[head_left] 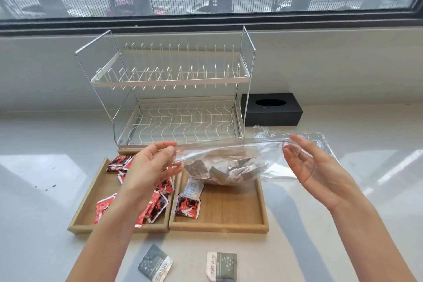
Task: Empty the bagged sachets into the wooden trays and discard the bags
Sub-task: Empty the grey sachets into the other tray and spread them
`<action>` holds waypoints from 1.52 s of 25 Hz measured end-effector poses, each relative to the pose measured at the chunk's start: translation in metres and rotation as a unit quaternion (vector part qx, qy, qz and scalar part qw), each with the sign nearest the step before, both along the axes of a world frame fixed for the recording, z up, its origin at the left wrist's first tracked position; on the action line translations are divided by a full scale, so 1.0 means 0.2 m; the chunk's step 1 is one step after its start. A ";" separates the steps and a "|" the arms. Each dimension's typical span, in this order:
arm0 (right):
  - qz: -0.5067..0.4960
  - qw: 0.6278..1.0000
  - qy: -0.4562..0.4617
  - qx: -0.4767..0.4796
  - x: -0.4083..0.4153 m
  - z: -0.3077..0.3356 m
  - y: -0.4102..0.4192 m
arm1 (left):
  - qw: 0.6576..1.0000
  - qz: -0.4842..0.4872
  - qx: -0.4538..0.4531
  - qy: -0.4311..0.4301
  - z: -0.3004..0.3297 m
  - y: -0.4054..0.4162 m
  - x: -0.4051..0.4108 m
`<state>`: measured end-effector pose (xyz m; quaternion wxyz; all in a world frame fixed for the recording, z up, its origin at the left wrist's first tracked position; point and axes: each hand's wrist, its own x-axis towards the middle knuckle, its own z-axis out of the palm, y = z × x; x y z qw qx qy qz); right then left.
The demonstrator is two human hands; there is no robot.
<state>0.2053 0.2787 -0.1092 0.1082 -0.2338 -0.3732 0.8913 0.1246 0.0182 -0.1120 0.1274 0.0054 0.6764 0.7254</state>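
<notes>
A clear plastic bag (pixel 229 155) full of grey sachets (pixel 219 170) hangs over the far end of the right wooden tray (pixel 229 228). My left hand (pixel 148 167) pinches its left mouth edge and my right hand (pixel 313 162) grips the right edge, so the mouth is stretched wide. One red sachet (pixel 187 207) and a white one (pixel 193 188) lie in the right tray. The left wooden tray (pixel 87 204) holds several red sachets (pixel 116 162), partly hidden by my left forearm.
A two-tier wire dish rack (pixel 171 80) stands right behind the trays. A black tissue box (pixel 272 110) sits at the back right, with an empty clear bag (pixel 320 142) lying in front of it. Two grey sachets (pixel 155 263) (pixel 222 265) lie on the counter near me.
</notes>
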 end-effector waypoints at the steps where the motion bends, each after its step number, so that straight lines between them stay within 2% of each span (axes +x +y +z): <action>1: -0.004 1.000 0.007 0.003 0.00 0.02 0.00 | 1.000 0.003 -0.011 0.022 0.02 0.01 -0.01; 6: -0.014 0.998 0.037 0.046 -0.03 0.14 0.01 | 0.994 0.005 -0.051 0.101 0.13 0.03 -0.10; 15: -0.002 0.995 0.068 0.068 -0.06 0.26 0.02 | 0.992 0.012 -0.001 0.127 0.25 0.03 -0.13; 25: -0.051 0.983 0.120 0.131 -0.08 0.41 0.05 | 0.977 0.061 0.071 0.192 0.38 0.11 -0.18; 31: -0.038 0.980 0.128 0.147 -0.14 0.48 0.10 | 0.975 0.050 0.026 0.214 0.43 0.16 -0.22; 38: -0.035 0.977 0.133 0.165 -0.16 0.54 0.14 | 0.956 0.021 -0.057 0.287 0.51 0.14 -0.23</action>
